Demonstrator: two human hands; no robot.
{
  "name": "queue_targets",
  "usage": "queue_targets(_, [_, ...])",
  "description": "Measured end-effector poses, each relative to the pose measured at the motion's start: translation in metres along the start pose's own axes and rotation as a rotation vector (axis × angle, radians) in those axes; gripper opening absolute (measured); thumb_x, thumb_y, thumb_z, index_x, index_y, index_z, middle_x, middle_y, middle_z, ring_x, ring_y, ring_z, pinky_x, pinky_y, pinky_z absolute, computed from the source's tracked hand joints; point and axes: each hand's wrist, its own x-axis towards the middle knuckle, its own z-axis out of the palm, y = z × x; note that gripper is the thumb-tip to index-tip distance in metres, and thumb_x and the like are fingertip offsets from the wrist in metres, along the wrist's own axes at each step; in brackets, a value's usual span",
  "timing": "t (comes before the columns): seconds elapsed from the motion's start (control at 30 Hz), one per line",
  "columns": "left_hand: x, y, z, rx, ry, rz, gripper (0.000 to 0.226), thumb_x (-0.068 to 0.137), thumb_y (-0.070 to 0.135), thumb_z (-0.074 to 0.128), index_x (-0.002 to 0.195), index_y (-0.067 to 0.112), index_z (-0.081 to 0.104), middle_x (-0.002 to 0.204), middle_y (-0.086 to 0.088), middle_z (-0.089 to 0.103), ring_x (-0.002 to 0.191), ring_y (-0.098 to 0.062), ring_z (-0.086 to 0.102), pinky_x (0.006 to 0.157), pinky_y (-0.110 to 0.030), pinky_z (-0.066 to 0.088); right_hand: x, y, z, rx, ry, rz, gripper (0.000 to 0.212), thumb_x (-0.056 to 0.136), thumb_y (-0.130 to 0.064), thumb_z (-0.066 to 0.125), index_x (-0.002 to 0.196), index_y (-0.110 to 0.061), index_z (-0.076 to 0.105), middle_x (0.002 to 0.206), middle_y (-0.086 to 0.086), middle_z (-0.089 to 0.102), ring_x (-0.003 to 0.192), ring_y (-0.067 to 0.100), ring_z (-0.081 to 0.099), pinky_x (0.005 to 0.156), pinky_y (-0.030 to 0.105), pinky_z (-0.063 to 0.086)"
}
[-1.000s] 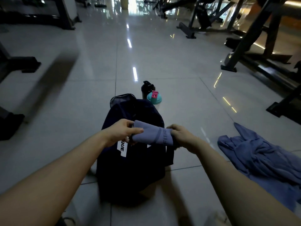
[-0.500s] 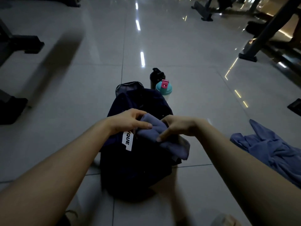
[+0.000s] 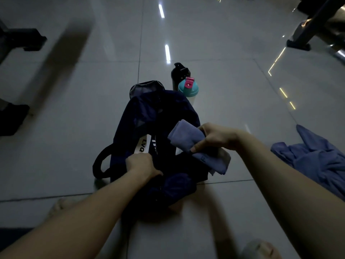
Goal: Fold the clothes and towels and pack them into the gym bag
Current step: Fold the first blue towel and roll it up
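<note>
Seeing right hand (image 3: pixel 218 136) grip folded purple cloth (image 3: pixel 186 135) over gym bag (image 3: pixel 153 113) | left hand (image 3: pixel 141 165), I think, clutching bag's near rim

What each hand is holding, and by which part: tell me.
The right hand grips the folded cloth around its middle. The left hand holds the gym bag by the fabric at its near end.

folded blue cloth (image 3: pixel 188 136) held above dark gym bag (image 3: pixel 158 116) | blue garment (image 3: pixel 317 161) crumpled on floor
</note>
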Motion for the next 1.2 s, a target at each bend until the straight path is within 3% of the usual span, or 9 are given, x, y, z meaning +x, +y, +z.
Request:
queue_targets(0.17, [-0.002,-0.026,0.003,0.027,0.088,-0.058,0.056,0.076,0.050,0.081,0.114,0.013,0.062,0.108,-0.005,0.065,0.096,-0.023,0.066,0.064,-0.029,0.043,0.008,0.002,0.011,0.006,-0.005,-0.026,0.031,0.073,-0.023,0.089,0.094,-0.009,0.071,0.092,0.012,0.075,0.089,0.030,0.072,0.080,0.044,0.059])
queue_targets(0.33, [-0.014,-0.054,0.014,-0.095,0.120,-0.171,0.073,0.072,0.053,0.080,0.123,0.009,0.052,0.120,-0.012,0.061,0.108,-0.029,0.063,0.077,-0.035,0.050,0.013,-0.012,0.014,0.012,-0.041,-0.049,0.029,0.073,-0.023,0.089,0.092,-0.012,0.071,0.087,0.005,0.075,0.084,0.023,0.072,0.076,0.037,0.059])
queue_targets(0.57, [-0.040,-0.071,0.030,-0.255,0.293,-0.140,0.020,0.086,0.033,0.062,0.087,0.013,0.063,0.086,-0.006,0.066,0.086,-0.028,0.064,0.062,-0.030,0.038,0.021,-0.054,0.031,-0.010,-0.070,-0.155,0.027,0.075,-0.018,0.087,0.095,-0.015,0.070,0.093,0.005,0.074,0.087,0.019,0.072,0.074,0.031,0.057])
queue_targets(0.67, [-0.041,-0.086,0.036,-0.701,0.233,-0.113,0.027,0.091,0.029,0.065,0.070,0.013,0.062,0.064,0.000,0.060,0.062,-0.018,0.055,0.054,-0.030,0.035,0.029,-0.079,0.040,0.037,-0.061,-0.220,0.031,0.076,-0.014,0.086,0.102,-0.011,0.070,0.100,0.009,0.074,0.094,0.024,0.072,0.084,0.038,0.060])
queue_targets(0.73, [-0.046,-0.095,0.032,-1.132,0.103,-0.119,0.031,0.095,0.019,0.064,0.064,0.017,0.065,0.059,0.002,0.059,0.061,-0.017,0.055,0.055,-0.028,0.038,0.036,-0.098,0.051,0.064,-0.113,-0.256,0.030,0.077,-0.012,0.084,0.103,-0.013,0.069,0.102,0.008,0.074,0.097,0.024,0.071,0.087,0.038,0.059])
queue_targets(0.87, [-0.056,-0.108,0.029,-1.724,-0.086,-0.332,0.010,0.083,0.007,0.066,0.082,0.011,0.075,0.075,-0.010,0.071,0.071,-0.026,0.064,0.062,-0.030,0.048,0.062,-0.110,0.091,0.092,-0.231,-0.231,0.027,0.079,-0.001,0.081,0.099,-0.013,0.067,0.093,0.002,0.073,0.088,0.015,0.071,0.077,0.029,0.057])
queue_targets(0.93, [-0.060,-0.115,0.035,-1.856,-0.183,-0.348,0.018,0.078,0.005,0.066,0.092,0.005,0.076,0.091,-0.020,0.073,0.078,-0.028,0.066,0.069,-0.034,0.051,0.078,-0.101,0.111,-0.012,-0.287,-0.165,0.031,0.079,-0.002,0.081,0.106,-0.008,0.067,0.095,0.003,0.073,0.088,0.015,0.069,0.078,0.030,0.058])
queue_targets(1.1, [-0.062,-0.132,0.040,-1.811,-0.155,-0.322,0.022,0.089,0.002,0.056,0.098,-0.002,0.075,0.091,-0.017,0.074,0.084,-0.027,0.067,0.071,-0.035,0.053,0.103,-0.093,0.140,-0.356,-0.437,-0.068,0.046,0.081,-0.016,0.082,0.124,-0.014,0.066,0.118,0.004,0.070,0.107,0.025,0.066,0.093,0.038,0.055])
queue_targets(1.2, [-0.060,-0.130,0.041,-1.661,-0.011,-0.273,0.029,0.092,0.001,0.052,0.072,0.008,0.072,0.069,-0.009,0.069,0.069,-0.025,0.061,0.059,-0.028,0.045,0.112,-0.095,0.151,-0.476,-0.421,-0.062,0.046,0.083,-0.023,0.081,0.125,-0.013,0.065,0.117,0.003,0.068,0.106,0.025,0.064,0.095,0.040,0.054])
